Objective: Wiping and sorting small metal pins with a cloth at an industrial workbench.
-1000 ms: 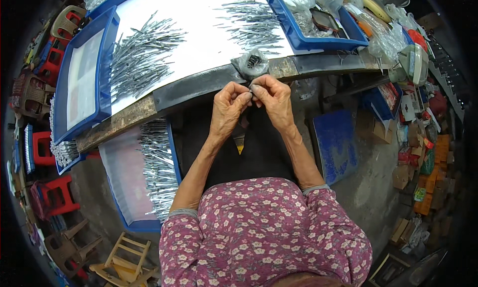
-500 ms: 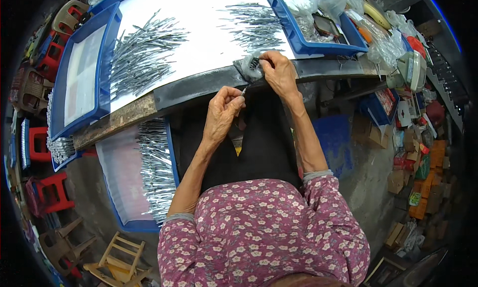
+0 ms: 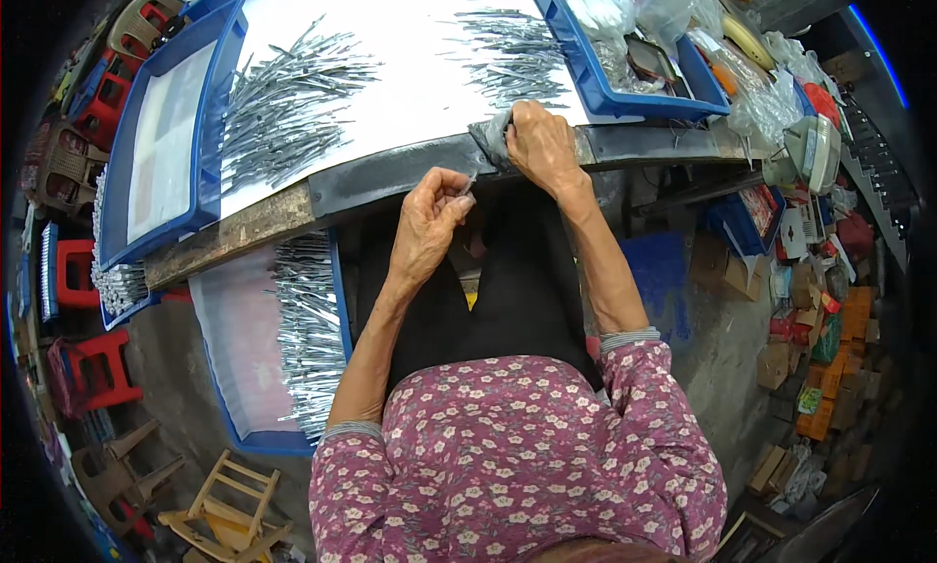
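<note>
My left hand is pinched on a small thin metal piece just in front of the table's edge. Right of it, my right hand has its fingers curled together at a grey cloth-like pouch on the table's edge. Whatever those fingers hold, and the pouch's contents, are hidden behind the hand. Beyond both hands, a large pile of thin grey metal strips lies on the white tabletop, at the left. A smaller pile of similar strips lies farther back on the right.
A blue tray stands at the table's left end, and another blue tray holds plastic bags at the right. Below the table at left, a blue-rimmed tray carries more strips. Red stools and a wooden chair stand leftward.
My right hand has moved in over the pouch and covers the dark pieces that showed in its opening. My left hand keeps its pinch, the metal piece turned slightly.
</note>
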A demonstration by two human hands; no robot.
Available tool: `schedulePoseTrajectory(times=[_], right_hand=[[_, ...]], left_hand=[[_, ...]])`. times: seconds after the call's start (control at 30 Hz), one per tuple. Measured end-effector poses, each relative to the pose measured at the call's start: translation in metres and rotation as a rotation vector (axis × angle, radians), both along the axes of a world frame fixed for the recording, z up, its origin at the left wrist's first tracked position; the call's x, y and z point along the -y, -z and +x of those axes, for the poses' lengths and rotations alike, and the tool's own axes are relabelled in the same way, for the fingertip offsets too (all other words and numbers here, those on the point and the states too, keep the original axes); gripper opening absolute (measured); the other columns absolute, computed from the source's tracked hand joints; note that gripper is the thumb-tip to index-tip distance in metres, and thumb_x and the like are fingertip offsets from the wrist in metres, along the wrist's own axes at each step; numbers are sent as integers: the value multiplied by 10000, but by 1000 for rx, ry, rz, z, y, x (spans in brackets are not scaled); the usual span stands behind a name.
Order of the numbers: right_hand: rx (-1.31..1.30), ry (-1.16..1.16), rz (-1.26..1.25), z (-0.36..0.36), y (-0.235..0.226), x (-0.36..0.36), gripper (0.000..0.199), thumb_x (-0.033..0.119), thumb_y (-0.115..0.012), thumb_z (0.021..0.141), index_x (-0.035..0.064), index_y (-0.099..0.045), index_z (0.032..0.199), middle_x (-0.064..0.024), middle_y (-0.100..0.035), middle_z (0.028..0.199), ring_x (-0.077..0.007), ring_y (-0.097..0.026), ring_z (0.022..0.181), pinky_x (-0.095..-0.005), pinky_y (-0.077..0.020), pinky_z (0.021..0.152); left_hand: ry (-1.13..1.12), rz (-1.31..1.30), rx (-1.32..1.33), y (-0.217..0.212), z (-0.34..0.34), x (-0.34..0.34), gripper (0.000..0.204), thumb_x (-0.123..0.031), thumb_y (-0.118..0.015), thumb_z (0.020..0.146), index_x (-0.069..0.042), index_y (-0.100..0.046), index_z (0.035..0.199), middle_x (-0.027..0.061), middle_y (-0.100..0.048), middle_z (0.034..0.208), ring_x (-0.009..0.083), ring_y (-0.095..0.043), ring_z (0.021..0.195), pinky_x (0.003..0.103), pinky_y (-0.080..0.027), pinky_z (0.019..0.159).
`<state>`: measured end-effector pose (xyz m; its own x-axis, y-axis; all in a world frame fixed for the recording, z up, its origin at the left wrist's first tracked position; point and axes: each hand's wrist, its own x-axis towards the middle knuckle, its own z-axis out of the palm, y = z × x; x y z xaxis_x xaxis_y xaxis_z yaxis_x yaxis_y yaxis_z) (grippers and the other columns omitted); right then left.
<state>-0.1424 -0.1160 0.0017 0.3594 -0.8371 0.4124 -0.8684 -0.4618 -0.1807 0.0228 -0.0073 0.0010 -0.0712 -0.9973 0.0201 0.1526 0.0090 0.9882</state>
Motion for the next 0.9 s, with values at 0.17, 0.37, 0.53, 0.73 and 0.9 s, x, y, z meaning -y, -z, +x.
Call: schedulePoseTrajectory(times=[0.17, 0.37, 0.53, 0.73, 0.9], right_hand=[[77, -66, -61, -4, -3, -6, 141, 108, -567, 732, 11, -469, 761, -183, -534, 725, -368, -545, 687, -437, -426, 587], [274, -82, -33, -9, -9, -12, 122, 82, -546, 720, -17, -496, 769, -194, -536, 702, -369, -535, 641, -419, -421, 561], [773, 37, 314, -19, -7, -14, 46, 2, -554, 710, -17, -512, 710, -51, -510, 555, -128, -477, 476, -264, -368, 439], [1349, 15, 633, -31, -7, -21, 84, -32, -598, 713, 5, -530, 744, 10, -494, 585, -38, -404, 474, -168, -295, 425], [1511, -36, 630, -34, -5, -21, 163, -31, -606, 721, -17, -538, 869, 11, -506, 640, -39, -412, 499, -166, -302, 450]], left_hand=[[-41, -98, 158, -8, 3, 32, 148, -74, -547, 811, 20, -548, 926, -8, -519, 743, 57, -449, 638, 190, -374, 577], [-118, -340, 399, -19, -14, 106, 177, -48, -546, 794, 49, -570, 940, 68, -602, 752, 99, -533, 622, 230, -437, 569], [-91, -490, 763, -21, -51, 154, 175, -73, -590, 755, 14, -614, 906, 149, -645, 812, 229, -628, 730, 323, -484, 631], [-42, -569, 911, -5, -83, 188, 148, -56, -559, 706, -52, -643, 828, 174, -628, 786, 324, -613, 752, 422, -480, 658], [107, -652, 1021, 5, -92, 206, 178, 25, -566, 700, -3, -620, 868, 148, -628, 791, 297, -603, 766, 400, -480, 676]])
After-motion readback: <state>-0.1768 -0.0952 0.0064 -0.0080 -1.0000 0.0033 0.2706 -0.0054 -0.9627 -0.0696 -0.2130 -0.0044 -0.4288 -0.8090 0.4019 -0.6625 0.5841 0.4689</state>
